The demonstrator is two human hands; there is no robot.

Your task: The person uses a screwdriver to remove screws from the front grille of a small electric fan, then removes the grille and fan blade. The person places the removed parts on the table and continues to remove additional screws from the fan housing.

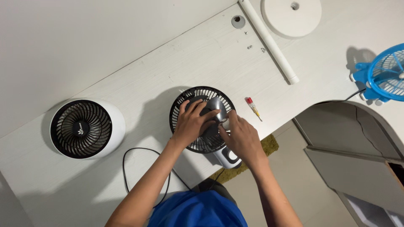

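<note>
L hand [191, 122] lies spread, fingers curled, on the black fan grille [182, 110] at desk edge, pressing on it. R hand [242, 138] pinches a small white knob-like part [226, 123] at the fan's grey hub [216, 104], fingertips closed round it. Fan's white base [229, 159] sticks out just under R wrist. Red-handled screwdriver [253, 107] lies just beyond R hand. White round fan w/ black grille [86, 128] sits well left of L hand. Blue fan [385, 77] far right of R hand. White tube [269, 40], round white base plate [290, 17] and loose screws [256, 48] well beyond both hands.
</note>
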